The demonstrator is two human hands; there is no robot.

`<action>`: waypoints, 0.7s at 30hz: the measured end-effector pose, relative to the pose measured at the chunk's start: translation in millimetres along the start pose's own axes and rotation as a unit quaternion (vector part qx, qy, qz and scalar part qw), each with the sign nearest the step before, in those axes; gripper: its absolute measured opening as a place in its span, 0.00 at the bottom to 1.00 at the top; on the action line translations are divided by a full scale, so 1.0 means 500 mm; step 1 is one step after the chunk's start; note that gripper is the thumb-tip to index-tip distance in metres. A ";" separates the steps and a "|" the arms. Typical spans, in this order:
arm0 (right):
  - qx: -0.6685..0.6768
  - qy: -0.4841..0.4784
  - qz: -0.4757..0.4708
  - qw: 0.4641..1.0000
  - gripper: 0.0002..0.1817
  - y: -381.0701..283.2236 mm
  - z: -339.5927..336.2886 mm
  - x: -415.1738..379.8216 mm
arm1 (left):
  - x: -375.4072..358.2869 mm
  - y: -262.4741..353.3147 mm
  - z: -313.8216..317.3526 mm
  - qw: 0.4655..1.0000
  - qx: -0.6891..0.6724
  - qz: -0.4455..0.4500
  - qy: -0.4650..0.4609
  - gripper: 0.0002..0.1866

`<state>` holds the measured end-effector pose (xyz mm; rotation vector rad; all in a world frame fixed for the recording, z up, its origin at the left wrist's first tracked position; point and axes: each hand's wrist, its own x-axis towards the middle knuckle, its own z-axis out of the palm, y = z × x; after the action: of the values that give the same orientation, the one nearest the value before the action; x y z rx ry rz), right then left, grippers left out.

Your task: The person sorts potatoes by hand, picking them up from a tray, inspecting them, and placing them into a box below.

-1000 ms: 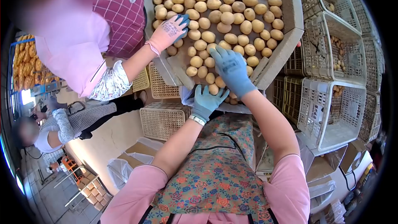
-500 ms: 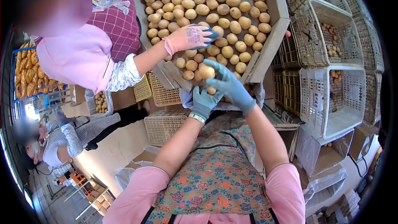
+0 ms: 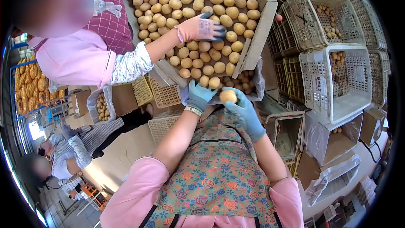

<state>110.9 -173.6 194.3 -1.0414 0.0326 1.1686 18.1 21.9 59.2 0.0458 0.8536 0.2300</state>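
Stacked plastic crates (image 3: 313, 85) line the right side of the head view, beside a walled tray (image 3: 262, 21) spread with potatoes (image 3: 198, 4), over which one gloved hand of a co-worker (image 3: 205, 28) lies. Right hand (image 3: 245, 110), blue-gloved, grips a single potato (image 3: 228, 96) between thumb and fingers, just outside the tray's narrow near end and near a plastic liner (image 3: 259, 80). Left hand (image 3: 201, 95), likewise gloved, sits near it, thumb and fingers spread beside two potatoes (image 3: 214, 82) at the tray's mouth; cannot tell whether it bears them.
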 end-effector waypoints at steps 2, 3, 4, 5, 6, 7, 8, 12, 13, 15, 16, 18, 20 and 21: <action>-0.096 0.091 -0.028 0.991 0.27 0.026 -0.055 -0.040 | -0.014 0.007 0.008 0.993 -0.099 -0.050 -0.026 0.32; -0.102 0.143 -0.028 0.984 0.27 0.045 -0.098 -0.069 | -0.030 0.006 0.033 0.993 -0.109 -0.036 -0.021 0.33; -0.141 0.211 -0.050 0.966 0.26 0.081 -0.159 -0.101 | -0.037 0.003 0.052 0.992 -0.120 -0.023 -0.019 0.34; -0.198 0.274 -0.055 0.940 0.27 0.135 -0.249 -0.138 | -0.021 0.010 0.051 0.973 -0.223 -0.041 0.047 0.34; -0.255 0.334 -0.059 0.905 0.27 0.169 -0.321 -0.180 | -0.018 0.010 0.045 0.971 -0.231 -0.039 0.050 0.34; -0.407 0.407 0.009 0.818 0.28 0.169 -0.350 -0.228 | -0.017 0.009 0.038 0.978 -0.207 -0.028 0.009 0.34; -0.545 0.462 0.074 0.695 0.29 0.154 -0.353 -0.253 | -0.020 0.006 0.035 0.982 -0.184 -0.018 -0.031 0.33; -0.599 0.325 -0.044 0.730 0.28 0.127 -0.310 -0.166 | -0.019 0.008 0.032 0.977 -0.210 -0.027 -0.030 0.34; -0.631 0.225 -0.111 0.735 0.27 0.058 -0.201 -0.101 | -0.016 0.004 0.030 0.978 -0.208 -0.023 -0.018 0.36; -0.601 0.092 -0.195 0.770 0.23 0.010 -0.054 0.029 | -0.016 -0.003 0.026 0.975 -0.217 -0.026 -0.036 0.36; -0.607 0.020 -0.207 0.767 0.22 -0.032 0.037 0.090 | -0.017 -0.005 0.024 0.973 -0.223 -0.030 -0.053 0.36; -0.613 -0.025 -0.280 0.739 0.19 0.000 0.153 0.221 | -0.004 0.010 0.021 0.987 -0.131 -0.030 -0.092 0.36; -0.612 -0.067 -0.414 0.671 0.19 0.055 0.235 0.314 | -0.004 0.020 0.041 0.991 -0.130 -0.017 -0.042 0.35; -0.630 -0.073 -0.397 0.663 0.20 0.078 0.267 0.349 | -0.008 0.022 0.045 0.992 -0.122 -0.008 -0.031 0.35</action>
<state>96.1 45.3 153.9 -1.8486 -1.4265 0.2840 30.3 32.9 78.5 -0.1818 0.7578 0.3162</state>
